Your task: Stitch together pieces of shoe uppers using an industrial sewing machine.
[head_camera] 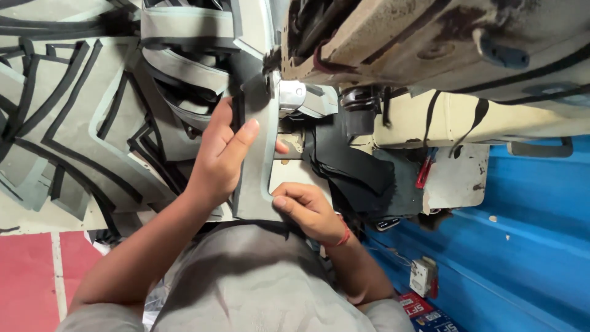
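At mid-frame the left hand (pixel 222 150) lies flat over a grey strip (pixel 257 154), fingers stretched along it and thumb tucked behind, pinning it down. The right hand (pixel 307 211), just below, pinches the strip's lower edge between thumb and curled fingers. The strip runs up to the sewing machine (pixel 369 55) at the top centre. More grey cut pieces (pixel 74 117) pile up at upper left
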